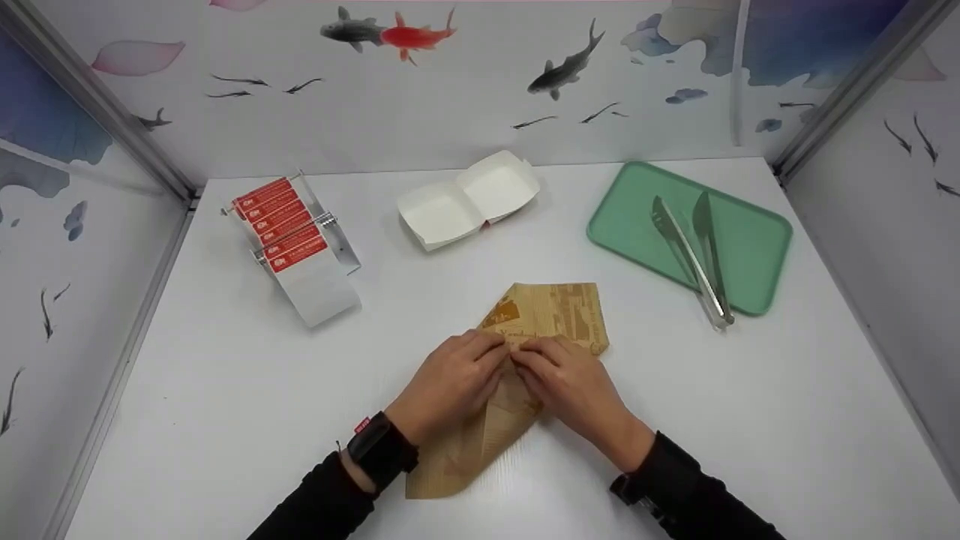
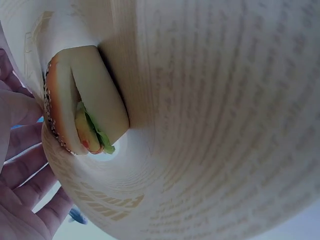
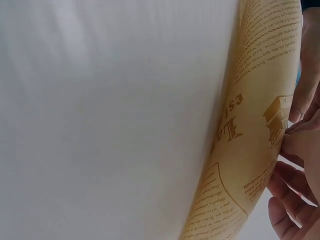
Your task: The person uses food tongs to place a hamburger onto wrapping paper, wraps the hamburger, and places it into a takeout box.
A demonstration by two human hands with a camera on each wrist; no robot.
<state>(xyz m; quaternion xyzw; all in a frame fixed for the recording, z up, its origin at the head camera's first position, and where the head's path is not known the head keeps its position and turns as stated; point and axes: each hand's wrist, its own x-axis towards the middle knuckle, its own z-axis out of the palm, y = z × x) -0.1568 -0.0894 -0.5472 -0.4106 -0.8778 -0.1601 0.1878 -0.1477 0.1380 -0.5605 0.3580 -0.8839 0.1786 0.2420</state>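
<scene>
Brown printed wrapping paper (image 1: 562, 307) lies on the white table, folded over with its near end reaching toward the person. Inside its curl, the left wrist view shows a sandwich (image 2: 100, 90) in a sesame bun, with green lettuce and a yellowish filling; from above the paper hides it. My left hand (image 1: 459, 375) pinches the paper near its middle, fingers around the outside. Right beside it, my right hand (image 1: 574, 379) pinches the same folded part, the two sets of fingertips nearly meeting. In the right wrist view the paper (image 3: 260, 125) bulges in a rounded roll.
An open white cardboard box (image 1: 501, 187) sits at the back middle. At the back left is a metal dispenser with red and white labels (image 1: 289, 240). Metal tongs (image 1: 701, 270) rest on a green tray (image 1: 637, 195) at the right, handle end over its edge.
</scene>
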